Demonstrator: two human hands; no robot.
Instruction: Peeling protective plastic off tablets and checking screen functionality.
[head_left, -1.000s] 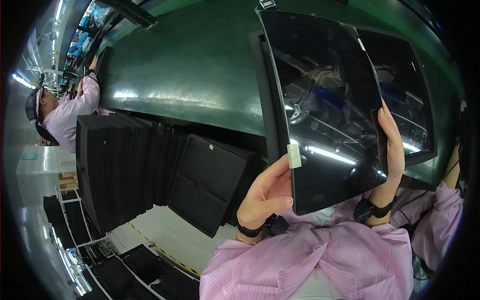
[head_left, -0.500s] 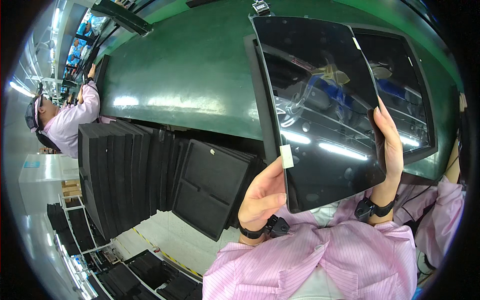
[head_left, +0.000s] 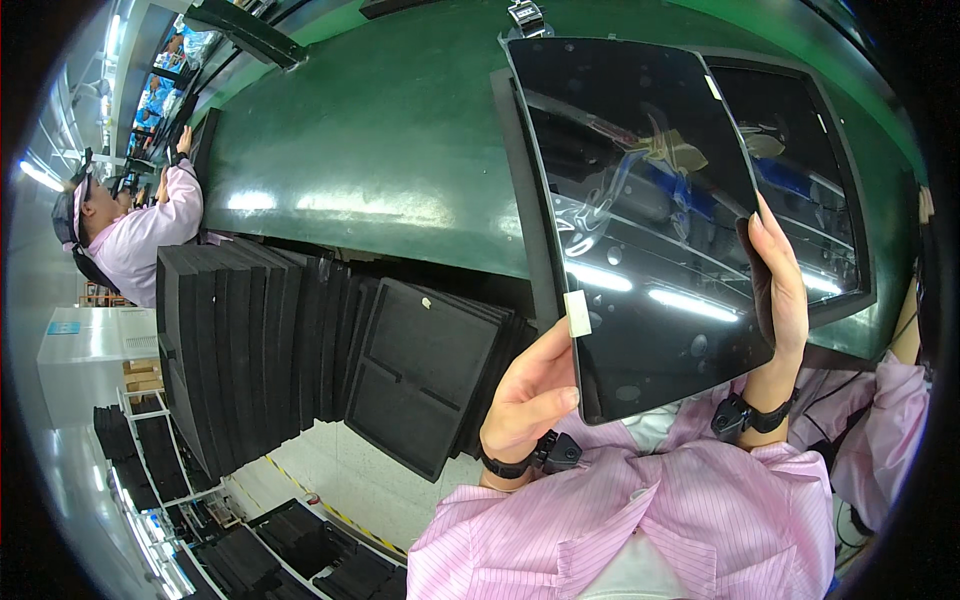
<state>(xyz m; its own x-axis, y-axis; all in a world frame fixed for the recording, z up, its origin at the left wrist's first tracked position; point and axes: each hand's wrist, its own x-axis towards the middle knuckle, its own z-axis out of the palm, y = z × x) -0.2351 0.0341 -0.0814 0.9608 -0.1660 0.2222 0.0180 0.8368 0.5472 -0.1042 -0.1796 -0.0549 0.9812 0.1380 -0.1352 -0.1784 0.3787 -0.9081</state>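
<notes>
A large glossy black screen panel (head_left: 650, 250) is held up tilted before me, with lamps reflected in its face. My left hand (head_left: 532, 390) grips its lower left edge, thumb near the front and fingers behind, close to a pale tab (head_left: 577, 313). My right hand (head_left: 782, 280) clasps the right edge, its fingers partly hidden behind the panel. Behind it lies a black foam tray (head_left: 865, 240) with another dark glossy panel (head_left: 795, 160) in it. A black strap with a small device circles each wrist.
The green worktable (head_left: 370, 150) stretches away to the left. Below its edge stand stacks of black foam trays (head_left: 240, 350), with a tilted tray (head_left: 420, 370) at their right end. A co-worker in pink (head_left: 150, 245) is at the far left; another person's pink sleeve (head_left: 885, 440) is at right.
The panel has shifted very slightly right and down with my left hand. My grip on it stays the same. The co-worker at far left has moved a little.
</notes>
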